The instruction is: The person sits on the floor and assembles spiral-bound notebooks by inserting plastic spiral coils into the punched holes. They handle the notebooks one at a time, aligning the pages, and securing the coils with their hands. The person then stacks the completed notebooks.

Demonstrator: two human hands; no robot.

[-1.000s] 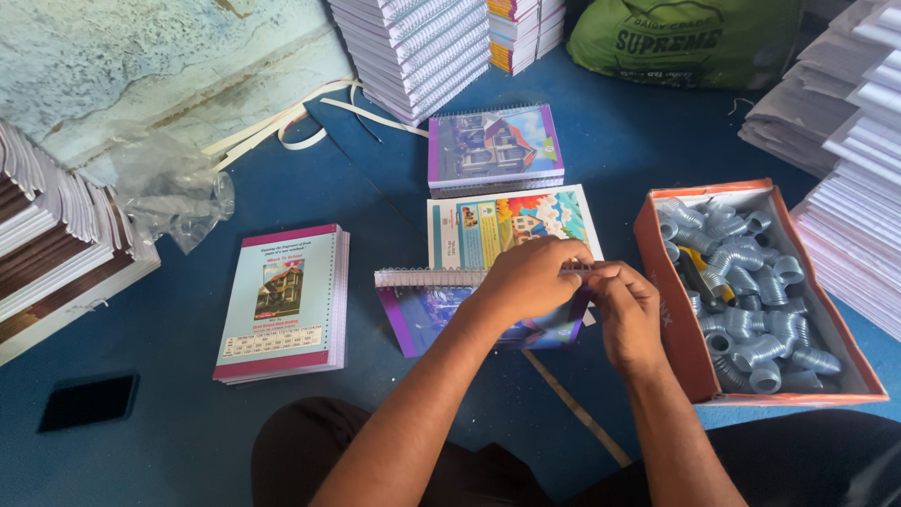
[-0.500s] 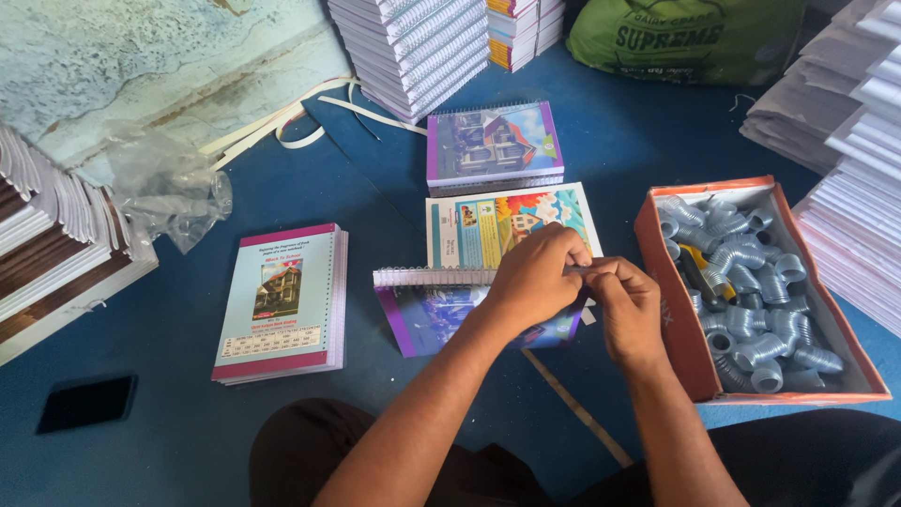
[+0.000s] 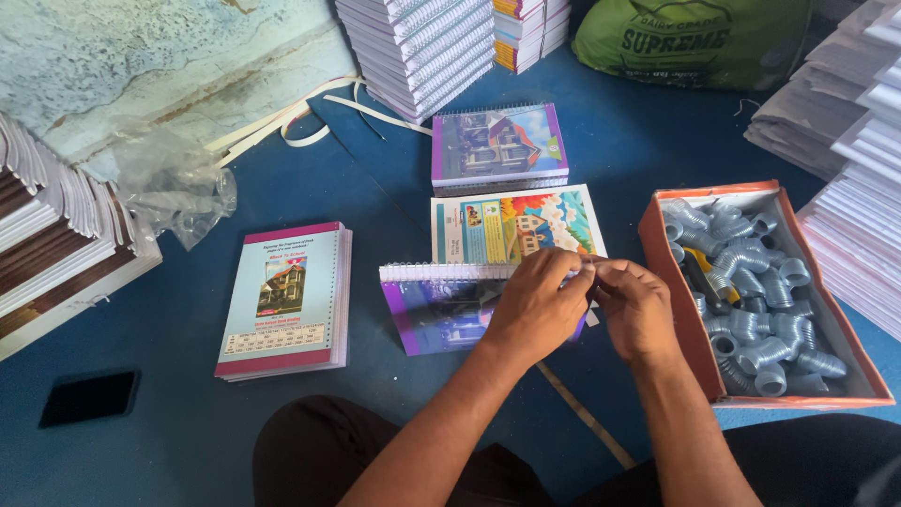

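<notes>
My left hand point(image 3: 537, 302) and my right hand point(image 3: 636, 305) meet fingertip to fingertip over the right end of a purple-covered notebook point(image 3: 434, 310) lying on the blue floor. A white spiral coil point(image 3: 441, 271) runs along the notebook's top edge. Both hands pinch at the coil's right end; the exact spot is hidden under my fingers. Just behind lies a colourful cover sheet point(image 3: 516, 225) with a house picture.
An orange box point(image 3: 676, 282) of silver-blue coil pieces sits at the right. A bound purple notebook point(image 3: 497, 145) lies farther back, a pink-edged stack of books point(image 3: 286, 300) at the left, tall book stacks point(image 3: 413, 42) behind, a black phone point(image 3: 89, 396) at lower left.
My hands stay at the coil's right end with only small finger movements. The notebook has not shifted.
</notes>
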